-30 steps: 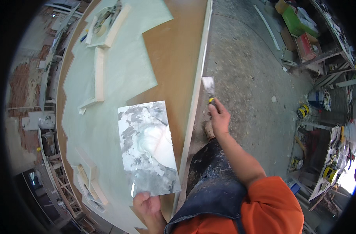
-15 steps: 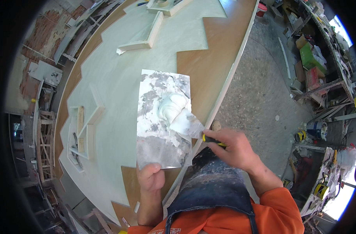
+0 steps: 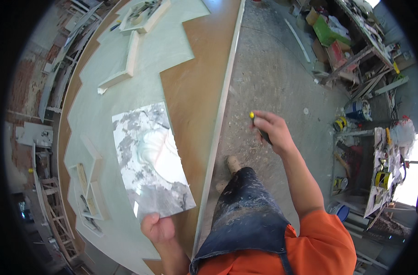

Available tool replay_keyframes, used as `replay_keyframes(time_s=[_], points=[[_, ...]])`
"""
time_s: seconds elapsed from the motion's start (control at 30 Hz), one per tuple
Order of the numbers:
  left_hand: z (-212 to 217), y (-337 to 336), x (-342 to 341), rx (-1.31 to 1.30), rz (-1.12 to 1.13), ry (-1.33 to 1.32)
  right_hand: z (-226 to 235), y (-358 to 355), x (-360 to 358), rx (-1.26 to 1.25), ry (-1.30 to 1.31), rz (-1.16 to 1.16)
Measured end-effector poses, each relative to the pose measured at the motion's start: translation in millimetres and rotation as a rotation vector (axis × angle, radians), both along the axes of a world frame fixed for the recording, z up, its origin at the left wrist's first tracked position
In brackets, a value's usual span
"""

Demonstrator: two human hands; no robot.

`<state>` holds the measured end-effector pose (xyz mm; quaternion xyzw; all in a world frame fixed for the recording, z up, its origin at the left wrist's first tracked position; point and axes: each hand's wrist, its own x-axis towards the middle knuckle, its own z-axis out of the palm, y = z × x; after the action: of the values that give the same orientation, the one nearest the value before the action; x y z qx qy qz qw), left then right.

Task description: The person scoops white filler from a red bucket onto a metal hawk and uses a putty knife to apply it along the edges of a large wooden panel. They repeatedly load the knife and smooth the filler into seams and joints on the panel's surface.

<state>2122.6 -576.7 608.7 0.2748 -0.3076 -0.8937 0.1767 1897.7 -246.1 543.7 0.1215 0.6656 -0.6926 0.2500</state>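
My left hand (image 3: 158,228) grips the near edge of a flat rectangular metal sheet (image 3: 172,201), smeared white and grey. A mound of white plaster (image 3: 153,147) sits on the sheet, spread thinner toward its right side. The sheet is held above a large pale board. My right hand (image 3: 274,130) is off to the right over the floor, closed around the black-and-yellow handle of a putty knife (image 3: 263,133). Its blade is hard to make out, faint against the grey floor. The knife is apart from the plaster.
The big pale board with stepped edges (image 3: 112,146) lies on a brown panel (image 3: 195,91) at left. Raised white frames (image 3: 131,55) stand on it, one holding tools. Cluttered shelves (image 3: 355,59) and buckets (image 3: 355,110) line the right side beyond the concrete floor (image 3: 273,59).
The putty knife has come away from the plaster and moved right and up with my right hand. The metal sheet has shifted left and tilted. My view has turned right.
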Motion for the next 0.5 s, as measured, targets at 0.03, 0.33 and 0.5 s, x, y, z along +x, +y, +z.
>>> replay_keyframes(time_s=[0.03, 0.33, 0.5], points=[[7, -2, 3, -0.011, -0.006, -0.015, -14, -8, -9, -0.11, -0.002, -0.082], [40, -5, 39, 0.04, 0.004, -0.199, -76, -70, -52, -0.275, 0.063, -0.354], [40, -2, 44, 0.034, 0.008, -0.224, -83, -78, -65, -0.167, 0.099, -0.351]])
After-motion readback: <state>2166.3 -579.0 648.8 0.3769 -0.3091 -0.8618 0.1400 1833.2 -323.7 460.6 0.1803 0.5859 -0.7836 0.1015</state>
